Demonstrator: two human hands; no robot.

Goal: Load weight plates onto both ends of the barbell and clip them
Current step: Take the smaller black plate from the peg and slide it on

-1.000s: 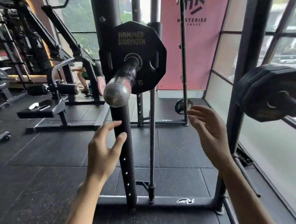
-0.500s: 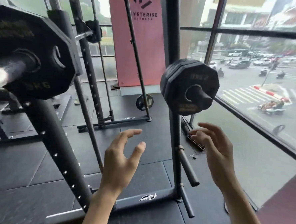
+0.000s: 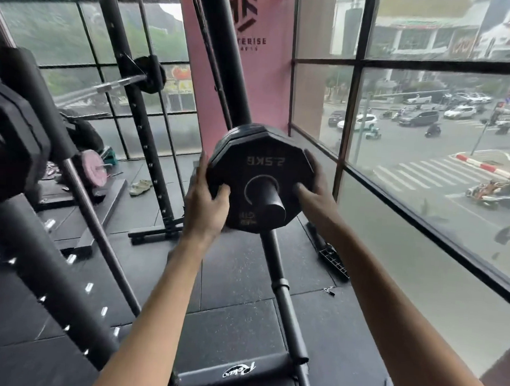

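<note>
Black faceted weight plate (image 3: 264, 166) sits on a round peg (image 3: 272, 207), left hand (image 3: 206, 207) and right hand (image 3: 316, 196) gripping its edges.

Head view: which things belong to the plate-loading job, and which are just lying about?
Job: 2.5 kg plate, gripped by left hand and right hand; storage peg holding it.
Lying about: pink plate; shoes on the floor.
</note>
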